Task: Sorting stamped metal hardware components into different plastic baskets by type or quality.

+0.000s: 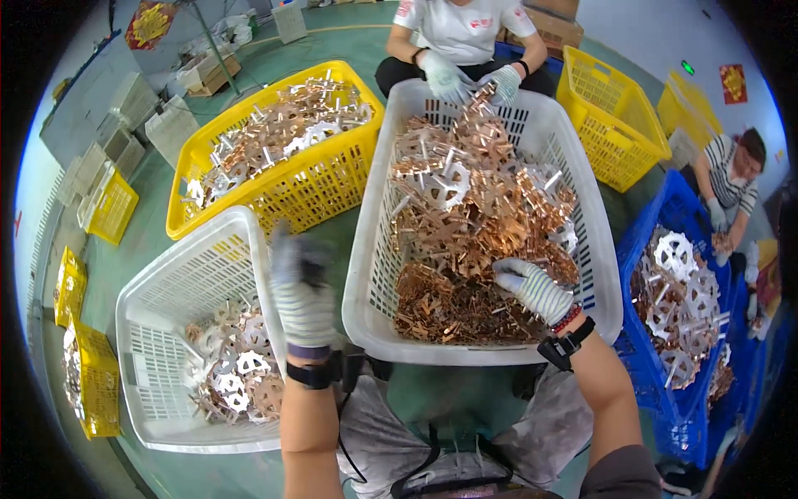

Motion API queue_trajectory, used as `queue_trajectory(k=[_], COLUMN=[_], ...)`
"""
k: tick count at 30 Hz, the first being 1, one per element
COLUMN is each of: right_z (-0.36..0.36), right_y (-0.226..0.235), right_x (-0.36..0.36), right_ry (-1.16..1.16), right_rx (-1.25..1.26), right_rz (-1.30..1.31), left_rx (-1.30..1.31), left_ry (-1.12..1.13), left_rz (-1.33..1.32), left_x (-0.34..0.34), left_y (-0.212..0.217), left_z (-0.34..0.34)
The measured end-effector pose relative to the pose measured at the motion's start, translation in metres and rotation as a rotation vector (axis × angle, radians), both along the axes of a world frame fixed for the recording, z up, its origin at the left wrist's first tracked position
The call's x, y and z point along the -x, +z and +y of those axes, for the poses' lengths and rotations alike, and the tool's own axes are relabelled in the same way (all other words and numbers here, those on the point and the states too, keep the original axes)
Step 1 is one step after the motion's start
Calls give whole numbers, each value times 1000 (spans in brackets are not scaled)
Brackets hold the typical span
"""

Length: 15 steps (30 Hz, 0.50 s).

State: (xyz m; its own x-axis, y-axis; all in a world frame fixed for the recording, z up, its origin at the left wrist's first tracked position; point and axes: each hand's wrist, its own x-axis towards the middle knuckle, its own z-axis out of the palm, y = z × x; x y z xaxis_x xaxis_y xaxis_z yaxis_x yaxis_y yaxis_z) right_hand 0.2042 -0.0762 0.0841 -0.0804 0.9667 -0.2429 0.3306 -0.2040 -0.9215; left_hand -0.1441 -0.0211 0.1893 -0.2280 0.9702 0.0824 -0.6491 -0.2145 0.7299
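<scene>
In front of me stands a white perforated basket (357,291) with a heap of copper-coloured and silvery stamped metal parts (490,208). My right hand (536,289), in a striped knit glove, rests on the near right part of that heap. Its fingers stretch left over small dark copper pieces (440,312), and I see nothing held in them. My gloved left hand (301,295) is raised beside the right rim of a second white basket (137,349). Motion smears its fingers, so whether they hold anything is unclear. Silvery toothed discs and metal pieces (245,370) lie in that second basket.
A yellow basket (274,195) full of metal parts stands at the far left. Opposite me, a gloved co-worker (470,79) has both hands at the heap's far end. Another yellow basket (611,125) and blue crates (636,287) stand right, near another person (727,183).
</scene>
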Motion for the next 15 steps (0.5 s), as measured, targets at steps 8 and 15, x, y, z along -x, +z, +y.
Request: queue_trajectory(k=[8,15], right_z=[95,137], right_y=[-46,-169], right_x=[50,97], right_ry=[463,472], right_rx=[105,457], right_rz=[-576,-977], left_rx=[38,75], left_ry=[-244,-268], left_rz=[273,249], left_x=[-41,-38], left_y=[-18,-22], left_z=[10,20])
